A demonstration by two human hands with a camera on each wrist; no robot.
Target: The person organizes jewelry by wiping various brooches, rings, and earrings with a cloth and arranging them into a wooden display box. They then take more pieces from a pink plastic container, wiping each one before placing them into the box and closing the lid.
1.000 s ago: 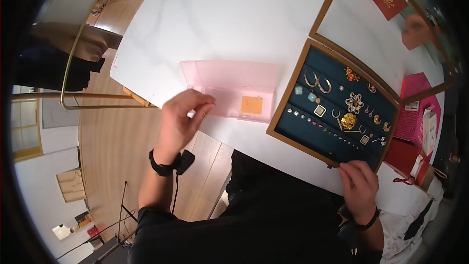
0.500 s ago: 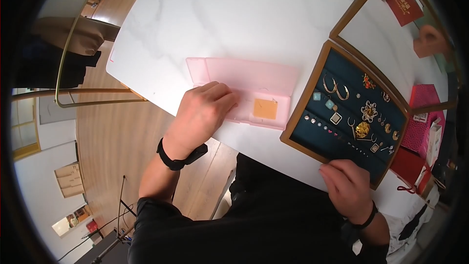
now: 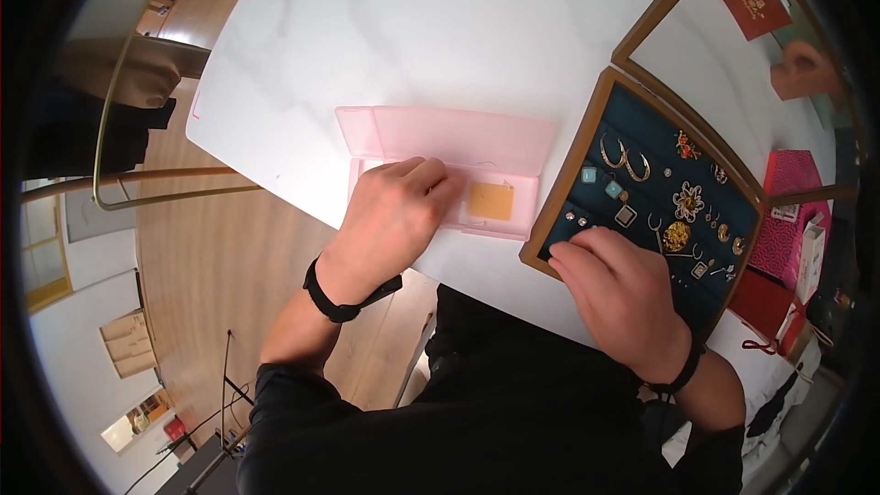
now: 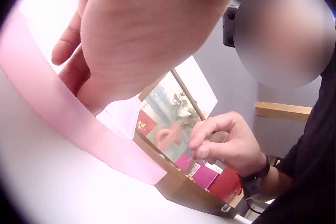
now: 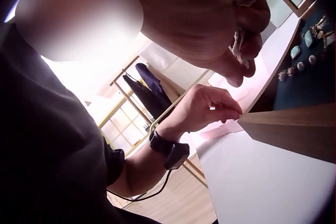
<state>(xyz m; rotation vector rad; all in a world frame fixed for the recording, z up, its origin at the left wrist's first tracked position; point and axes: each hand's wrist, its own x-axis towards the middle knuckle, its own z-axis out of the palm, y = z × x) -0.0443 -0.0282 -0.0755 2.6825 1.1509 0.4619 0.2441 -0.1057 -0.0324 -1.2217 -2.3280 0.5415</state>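
Observation:
My left hand [image 3: 394, 220] reaches over the left part of an open pink plastic box [image 3: 533, 220], thumb and fingertips bent together down inside it. The fingertips hide whatever lies between them, so I cannot tell if they pinch anything. An orange-tan card [image 3: 490, 202] lies in the box's right part. Over the front left corner of a wooden jewelry case [image 3: 598, 133] is my right hand [image 3: 619, 298], fingers curled. In the right wrist view a small silvery piece of jewelry [image 5: 239, 48] shows between those fingers. Turquoise earrings [image 3: 612, 189] and a flower brooch [image 3: 687, 203] lie on the case's dark green lining.
The case's wood-framed clear lid [image 3: 665, 5] stands raised behind it. To its right are a magenta patterned box [image 3: 784, 206] and a red box [image 3: 768, 307]. A white marbled table [image 3: 412, 27] carries everything; its front edge runs close to the pink box.
My left hand has moved right, from the pink box's left end to inside it. My right hand has shifted left and forward, from the case's front edge to over its front left corner.

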